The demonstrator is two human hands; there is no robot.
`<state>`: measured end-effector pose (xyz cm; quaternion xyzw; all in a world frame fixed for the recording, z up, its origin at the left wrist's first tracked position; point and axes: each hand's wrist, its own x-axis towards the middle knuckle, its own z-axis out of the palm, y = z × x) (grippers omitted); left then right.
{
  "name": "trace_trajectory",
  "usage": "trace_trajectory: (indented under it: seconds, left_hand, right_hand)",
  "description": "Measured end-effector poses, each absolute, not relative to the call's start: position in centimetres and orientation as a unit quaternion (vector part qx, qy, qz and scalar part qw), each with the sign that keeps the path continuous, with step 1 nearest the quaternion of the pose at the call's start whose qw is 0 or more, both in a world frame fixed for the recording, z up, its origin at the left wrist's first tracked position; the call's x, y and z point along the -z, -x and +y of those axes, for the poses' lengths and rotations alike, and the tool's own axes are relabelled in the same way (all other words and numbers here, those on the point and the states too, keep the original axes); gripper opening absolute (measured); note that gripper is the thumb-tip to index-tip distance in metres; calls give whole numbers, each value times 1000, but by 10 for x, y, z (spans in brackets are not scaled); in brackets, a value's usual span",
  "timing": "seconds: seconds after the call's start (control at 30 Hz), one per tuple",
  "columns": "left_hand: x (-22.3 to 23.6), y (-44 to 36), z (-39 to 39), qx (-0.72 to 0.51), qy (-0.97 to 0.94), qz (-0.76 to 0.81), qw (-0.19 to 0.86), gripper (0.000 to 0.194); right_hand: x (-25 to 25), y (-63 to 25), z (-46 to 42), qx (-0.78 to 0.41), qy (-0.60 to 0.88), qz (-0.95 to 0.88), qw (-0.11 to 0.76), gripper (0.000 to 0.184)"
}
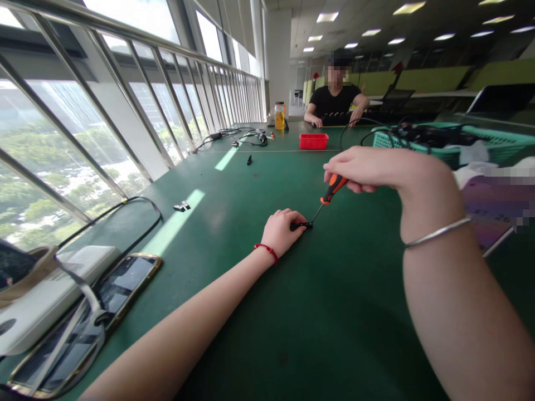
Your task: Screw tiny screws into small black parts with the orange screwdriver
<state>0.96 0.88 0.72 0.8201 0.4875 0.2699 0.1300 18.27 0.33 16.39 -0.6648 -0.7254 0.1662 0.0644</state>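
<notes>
My right hand (355, 167) is closed round the orange and black handle of a screwdriver (333, 188). The screwdriver leans, its thin metal shaft running down to the left until the tip meets a small black part (307, 225). That part is pinched by my left hand (283, 229) against the green table (334, 289). Fingers cover most of the part, so its exact kind does not show. A red cord bracelet is on my left wrist and a silver bangle on my right.
Left lie a phone (129, 278), a white box-shaped device (83, 284) and a dark strap. Small black pieces (183, 206) sit beyond, with another (249, 160). Farther back are cables, a red tray (313, 141), a jar (280, 117) and a seated person. A teal basket (493, 146) stands right.
</notes>
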Motion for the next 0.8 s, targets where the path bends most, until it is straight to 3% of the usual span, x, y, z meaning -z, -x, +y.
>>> trace_trajectory:
  seconds: [0.1, 0.3, 0.43, 0.8]
  left_hand:
    - [-7, -9, 9, -272, -820, 486, 132, 13]
    - [-9, -10, 7, -270, -819, 489, 134, 13]
    - [-9, -10, 8, -268, -818, 490, 135, 12]
    - [-9, -11, 7, -269, -820, 487, 134, 13]
  right_hand:
    - [-162, -185, 7, -158, 658, -732, 83, 30]
    - [-164, -181, 3, -172, 666, -723, 64, 35]
    - [-164, -181, 1, -162, 660, -728, 86, 24]
    - [-165, -178, 0, -167, 649, -737, 81, 31]
